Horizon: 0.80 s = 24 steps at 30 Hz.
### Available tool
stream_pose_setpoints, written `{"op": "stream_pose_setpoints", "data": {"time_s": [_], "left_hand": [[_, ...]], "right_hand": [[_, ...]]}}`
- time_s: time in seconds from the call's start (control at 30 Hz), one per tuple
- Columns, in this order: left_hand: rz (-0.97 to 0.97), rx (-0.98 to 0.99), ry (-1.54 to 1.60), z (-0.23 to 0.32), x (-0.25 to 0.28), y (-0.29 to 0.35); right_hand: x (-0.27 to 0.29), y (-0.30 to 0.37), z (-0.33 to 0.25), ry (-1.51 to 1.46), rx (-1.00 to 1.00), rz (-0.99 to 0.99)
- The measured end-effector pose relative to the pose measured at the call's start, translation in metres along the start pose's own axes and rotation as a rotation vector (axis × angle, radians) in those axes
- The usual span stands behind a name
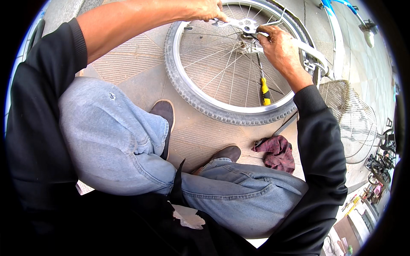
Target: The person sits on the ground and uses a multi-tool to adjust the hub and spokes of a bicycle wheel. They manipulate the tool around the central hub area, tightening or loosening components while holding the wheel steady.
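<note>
A bicycle wheel [188,99] with a knobbly grey tyre lies tilted before me at the upper middle. Across its hub sits a flat silver metal piece [247,25] with a round, pierced middle; whether it is a tool or a bracket is unclear. My left hand [207,9], cut by the top edge, has its fingers closed on the left end of that piece. On the hub's other side my right hand [279,49] is closed, thumb and fingertips pinched beside the hub; what they grip is hidden. A yellow-and-black screwdriver [265,91] shows among the spokes, its shaft toward the hub.
A crumpled dark red cloth [279,153] lies on the paving near my right shoe [228,152]. Right of the wheel stand a wire basket [348,119] and a blue-and-white bicycle frame [335,30]. Several parked bicycles [380,166] show at the far right.
</note>
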<state>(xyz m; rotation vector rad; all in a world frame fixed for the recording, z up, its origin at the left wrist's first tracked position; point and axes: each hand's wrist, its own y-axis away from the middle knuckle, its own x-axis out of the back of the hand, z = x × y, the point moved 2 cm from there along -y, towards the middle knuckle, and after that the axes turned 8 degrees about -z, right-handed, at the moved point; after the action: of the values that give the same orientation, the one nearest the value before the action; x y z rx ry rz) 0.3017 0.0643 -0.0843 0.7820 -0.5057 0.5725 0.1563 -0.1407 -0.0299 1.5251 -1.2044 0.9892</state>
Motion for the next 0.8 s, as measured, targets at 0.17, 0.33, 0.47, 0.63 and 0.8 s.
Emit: {"op": "stream_pose_setpoints", "data": {"time_s": [0.17,0.33,0.47,0.63,0.8], "left_hand": [[0.073,-0.031,-0.071,-0.004,0.01,-0.001],[0.08,-0.049,-0.07,-0.001,0.011,-0.006],[0.148,-0.086,-0.193,-0.001,0.013,-0.011],[0.133,-0.108,-0.158,0.006,0.014,-0.012],[0.124,-0.111,-0.108,0.019,0.016,-0.006]], "right_hand": [[0.001,-0.001,-0.008,0.032,0.033,0.044],[-0.001,-0.004,-0.005,0.129,0.15,0.211],[-0.002,-0.01,-0.005,0.089,0.151,0.17],[-0.005,-0.014,-0.003,0.051,0.161,0.139],[-0.005,-0.016,-0.004,-0.001,0.112,0.061]]}}
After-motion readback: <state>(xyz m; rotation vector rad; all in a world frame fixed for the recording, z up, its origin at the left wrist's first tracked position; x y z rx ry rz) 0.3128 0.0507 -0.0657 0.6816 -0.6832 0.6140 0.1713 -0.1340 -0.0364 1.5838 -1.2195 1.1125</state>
